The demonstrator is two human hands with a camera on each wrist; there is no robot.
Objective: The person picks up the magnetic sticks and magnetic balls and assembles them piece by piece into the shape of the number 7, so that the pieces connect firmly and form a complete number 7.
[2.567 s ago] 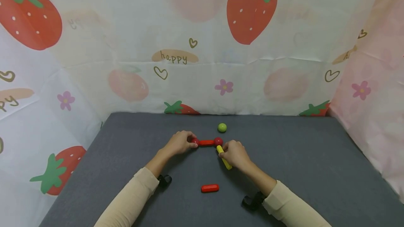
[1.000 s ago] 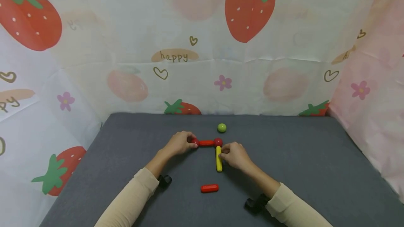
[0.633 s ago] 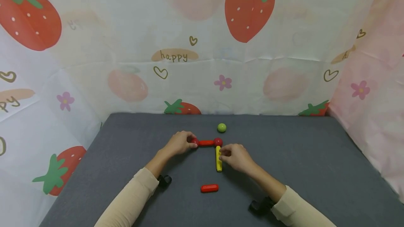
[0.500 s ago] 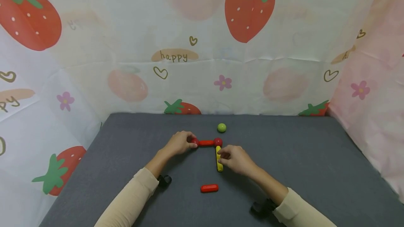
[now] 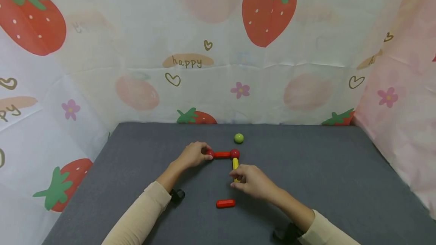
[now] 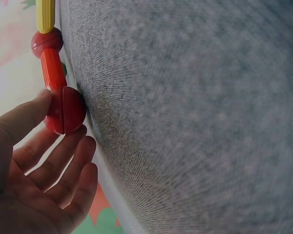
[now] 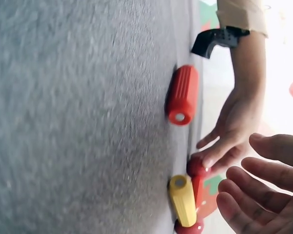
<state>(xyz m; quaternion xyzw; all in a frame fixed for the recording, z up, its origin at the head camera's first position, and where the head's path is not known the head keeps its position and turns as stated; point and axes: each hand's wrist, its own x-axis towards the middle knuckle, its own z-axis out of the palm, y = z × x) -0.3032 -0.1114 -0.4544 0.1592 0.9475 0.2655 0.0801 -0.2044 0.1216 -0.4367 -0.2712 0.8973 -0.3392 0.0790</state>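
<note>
My left hand [image 5: 191,156] pinches a red ball [image 6: 72,111] between thumb and fingertips. From that ball an orange-red ribbed stick [image 5: 222,154] runs right to a second red ball [image 5: 234,154]. A yellow ribbed stick [image 5: 235,163] extends from the second ball toward my body; its free end has a round silver spot in the right wrist view. Over the near part of the yellow stick hovers my right hand [image 5: 253,180], fingers loosely bent and apart, holding nothing. Nearer to me lies a separate red stick [image 5: 225,203], also silver-ended.
A green ball [image 5: 239,138] sits behind the joined pieces, near the back of the dark grey tabletop [image 5: 306,169]. A cloth printed with strawberries [image 5: 270,10] hangs at the back and sides. Black straps [image 7: 219,40] are on the wrists.
The yellow stick turned from slanting right to pointing straight toward me. My right hand has let go of it and moved nearer to my body. My left hand stayed on its ball.
</note>
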